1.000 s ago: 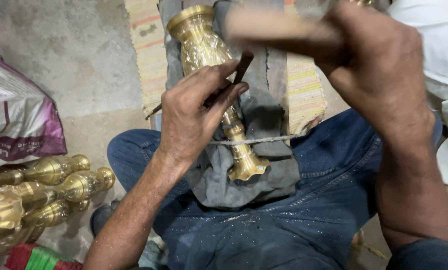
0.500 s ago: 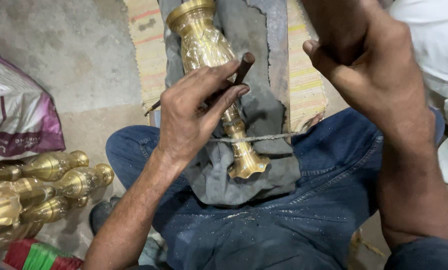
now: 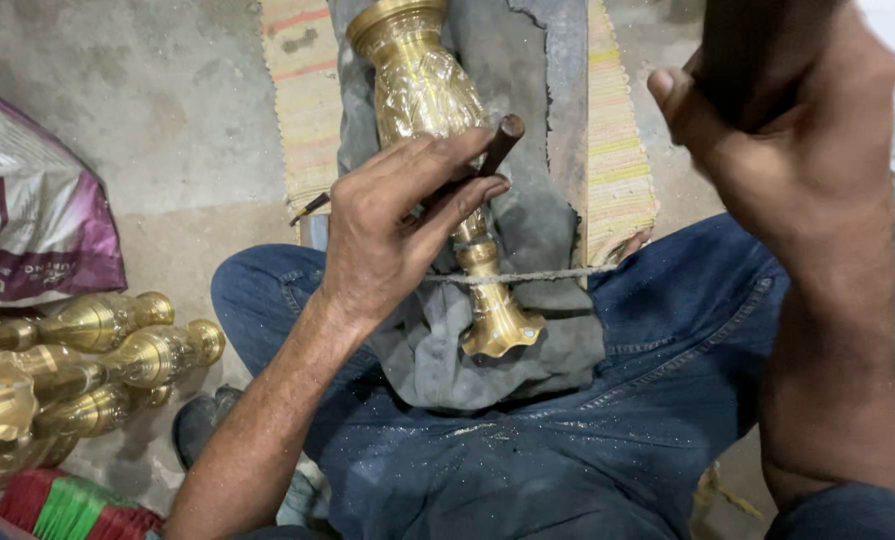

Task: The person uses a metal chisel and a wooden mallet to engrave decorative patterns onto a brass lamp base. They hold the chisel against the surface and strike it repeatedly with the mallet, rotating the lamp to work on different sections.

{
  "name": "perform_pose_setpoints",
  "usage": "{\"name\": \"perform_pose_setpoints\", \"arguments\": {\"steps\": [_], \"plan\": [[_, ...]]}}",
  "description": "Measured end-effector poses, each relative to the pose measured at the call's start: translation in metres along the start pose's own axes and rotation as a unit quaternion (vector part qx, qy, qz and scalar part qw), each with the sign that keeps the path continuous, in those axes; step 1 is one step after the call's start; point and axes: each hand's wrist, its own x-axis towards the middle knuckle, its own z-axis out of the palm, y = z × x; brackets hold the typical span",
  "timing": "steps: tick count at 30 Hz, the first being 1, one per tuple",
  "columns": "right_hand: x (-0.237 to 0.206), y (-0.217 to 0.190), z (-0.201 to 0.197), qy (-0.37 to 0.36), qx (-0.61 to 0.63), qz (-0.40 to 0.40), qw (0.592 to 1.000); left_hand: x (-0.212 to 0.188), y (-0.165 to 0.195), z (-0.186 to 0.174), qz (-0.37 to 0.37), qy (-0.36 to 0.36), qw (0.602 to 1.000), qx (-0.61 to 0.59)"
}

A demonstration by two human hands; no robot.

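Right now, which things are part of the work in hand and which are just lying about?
In use: left hand holding a dark punch tool against the brass vase; grey cloth under it; string across its stem; raised right hand.
Lying about: brass vases on floor; plastic bag.

Metalcraft workshop, floor-level. Evidence: bare concrete floor (image 3: 168, 110); brass vase (image 3: 428, 100) on grey cloth (image 3: 538, 340) over lap; more brass vases (image 3: 98, 350) stacked at left; metal filings on jeans (image 3: 468, 440); striped mat (image 3: 298, 90); sack (image 3: 28, 220).
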Motion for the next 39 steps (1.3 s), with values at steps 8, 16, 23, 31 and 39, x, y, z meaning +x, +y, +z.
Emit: {"name": "perform_pose_setpoints", "arguments": {"steps": [8, 16, 23, 31, 39], "plan": [[-0.007, -0.003, 0.001, -0.060, -0.154, -0.009, 0.986, -0.001, -0.003, 0.003, 0.024, 0.004, 0.999, -0.032], [-0.011, 0.003, 0.002, -0.051, -0.039, 0.040, 0.997, 0.002, 0.000, 0.000, 0.009, -0.016, 1.000, -0.006], [-0.010, -0.004, 0.000, -0.041, -0.174, -0.032, 0.983, 0.001, 0.001, -0.003, 0.029, -0.013, 0.999, 0.016], [-0.007, -0.011, -0.005, -0.024, -0.174, -0.070, 0.982, -0.001, -0.006, 0.000, 0.018, -0.014, 0.999, -0.037], [-0.005, -0.022, -0.009, -0.036, -0.116, -0.042, 0.992, -0.010, -0.009, 0.002, 0.016, -0.008, 0.999, -0.048]]}}
